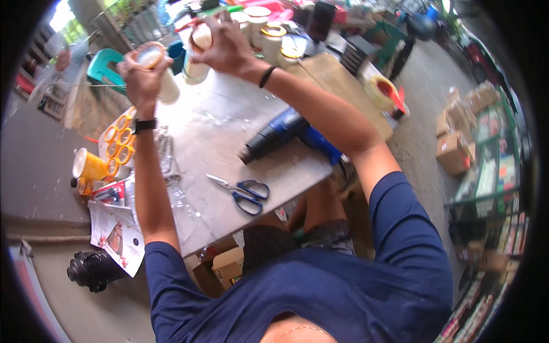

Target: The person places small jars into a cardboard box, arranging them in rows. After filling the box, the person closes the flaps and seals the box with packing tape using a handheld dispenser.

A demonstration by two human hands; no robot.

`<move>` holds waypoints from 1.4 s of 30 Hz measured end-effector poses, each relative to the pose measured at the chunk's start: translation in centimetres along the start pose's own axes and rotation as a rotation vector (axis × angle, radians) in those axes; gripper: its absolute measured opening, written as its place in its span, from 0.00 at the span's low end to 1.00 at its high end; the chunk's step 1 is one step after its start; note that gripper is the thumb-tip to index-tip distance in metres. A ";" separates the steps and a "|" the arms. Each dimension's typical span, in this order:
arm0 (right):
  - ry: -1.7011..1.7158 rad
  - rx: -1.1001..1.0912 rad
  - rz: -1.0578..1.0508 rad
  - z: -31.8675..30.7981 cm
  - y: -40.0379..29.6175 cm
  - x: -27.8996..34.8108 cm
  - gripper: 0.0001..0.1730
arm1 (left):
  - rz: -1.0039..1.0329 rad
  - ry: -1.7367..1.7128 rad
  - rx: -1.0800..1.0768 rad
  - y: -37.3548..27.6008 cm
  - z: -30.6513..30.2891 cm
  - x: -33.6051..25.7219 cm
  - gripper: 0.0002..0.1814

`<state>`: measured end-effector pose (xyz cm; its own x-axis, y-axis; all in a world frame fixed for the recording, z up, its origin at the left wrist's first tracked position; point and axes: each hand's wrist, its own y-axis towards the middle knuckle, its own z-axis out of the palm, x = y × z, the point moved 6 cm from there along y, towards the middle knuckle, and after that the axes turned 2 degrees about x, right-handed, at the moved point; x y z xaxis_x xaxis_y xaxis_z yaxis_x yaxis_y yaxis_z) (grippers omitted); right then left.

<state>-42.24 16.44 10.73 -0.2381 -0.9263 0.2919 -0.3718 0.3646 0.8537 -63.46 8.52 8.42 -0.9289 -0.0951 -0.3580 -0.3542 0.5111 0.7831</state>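
Observation:
My left hand (141, 83) grips a whitish cylindrical container (169, 90) around its copper-coloured rim, at the far left of the table (193, 124). Just right of it, my right hand (227, 47) has its fingers around the top of a second whitish container (195, 70), which also has a copper-coloured rim. Both containers look upright or slightly tilted; whether their bases touch the tabletop I cannot tell. Below my right forearm lies a blue and black heat gun (279, 128), its nozzle pointing left. Scissors with dark blue handles (244, 193) rest half open near the front edge.
More pale containers with gold rims (272, 40) stand behind my right hand. A flattened cardboard piece (343, 85) and a tape roll (381, 90) lie to the right. Yellow rings (122, 141) and a yellow cup (90, 165) sit at the left edge. A teal plastic chair (105, 66) stands beyond.

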 end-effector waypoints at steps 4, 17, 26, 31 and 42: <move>0.202 -0.105 0.119 -12.2 -0.2 3.1 0.37 | 0.167 0.040 0.134 2.4 -9.8 -8.2 0.47; -0.593 -0.006 0.790 -52.8 -32.9 -3.7 0.33 | 0.398 -1.118 0.598 -13.2 -0.5 -43.3 0.34; -0.817 -0.332 0.931 -54.5 -52.9 -11.1 0.38 | 0.401 -0.926 0.617 -27.3 8.1 -55.6 0.41; -0.862 -0.385 0.970 -52.3 -56.7 -15.4 0.39 | 0.261 -0.976 0.774 -32.8 12.6 -57.2 0.39; -0.656 0.112 0.866 -49.9 -58.0 -22.6 0.37 | 0.232 -0.941 0.825 -38.6 18.0 -58.0 0.41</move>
<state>29.44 11.51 -23.89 -0.8779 -0.1326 0.4600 0.0811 0.9058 0.4159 6.03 9.70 -10.23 -0.4043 0.5351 -0.7418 0.2924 0.8441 0.4495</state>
